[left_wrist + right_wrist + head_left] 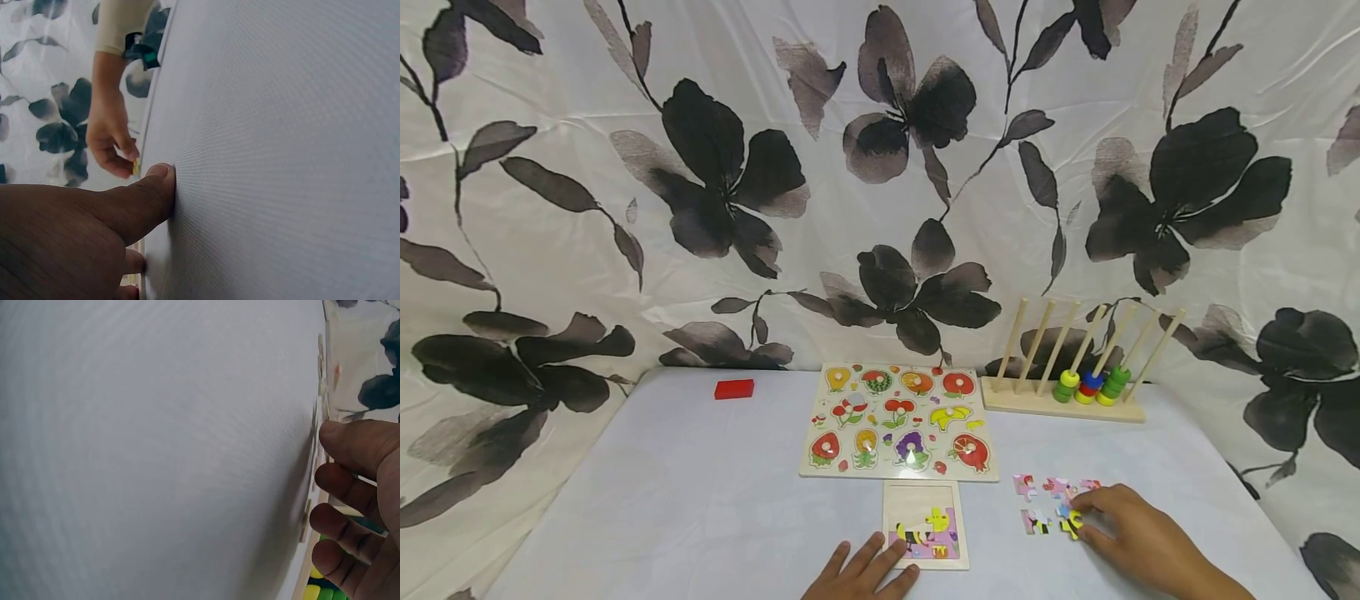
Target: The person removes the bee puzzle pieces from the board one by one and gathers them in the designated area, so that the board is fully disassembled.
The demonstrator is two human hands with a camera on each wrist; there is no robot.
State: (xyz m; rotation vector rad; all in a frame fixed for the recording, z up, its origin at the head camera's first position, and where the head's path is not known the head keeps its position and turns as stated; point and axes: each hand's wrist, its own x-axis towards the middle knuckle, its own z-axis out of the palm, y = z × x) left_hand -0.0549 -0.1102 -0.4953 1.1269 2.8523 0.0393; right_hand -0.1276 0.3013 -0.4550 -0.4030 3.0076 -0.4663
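My left hand rests with spread fingers at the lower left corner of a small wooden puzzle tray. Bee-picture pieces fill the lower and right parts of that tray. To the right, my right hand pinches a yellow and black jigsaw piece between thumb and fingers. The left wrist view shows a bit of yellow at those fingertips. Several loose pink jigsaw pieces lie beside and partly behind the right hand. In the right wrist view the held piece is mostly hidden.
Behind the tray lies a fruit puzzle board. A wooden peg stand with coloured rings is at the back right. A red block sits at the back left. Floral cloth hangs behind the white table.
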